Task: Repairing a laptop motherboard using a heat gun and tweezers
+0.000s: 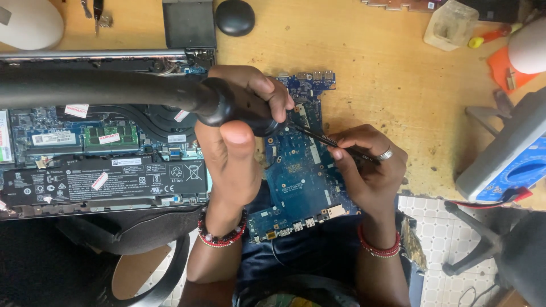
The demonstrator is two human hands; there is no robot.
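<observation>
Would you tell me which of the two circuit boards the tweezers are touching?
The loose blue board between the hands: the right hand holds tweezers on it. The other sits inside the opened laptop.

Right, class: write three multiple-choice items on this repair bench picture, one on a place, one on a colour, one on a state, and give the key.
1. Where does the opened laptop lie? A left of the hands; B right of them; C under the board.
2. The circuit board is: A green; B blue; C red.
3. The right hand is: A empty; B flat on the wooden table; C gripping tweezers.

A: it fills the left side.
B: its surface is blue.
C: the tweezers' tips meet the board beside the black hot-air nozzle held by the left hand.
</observation>
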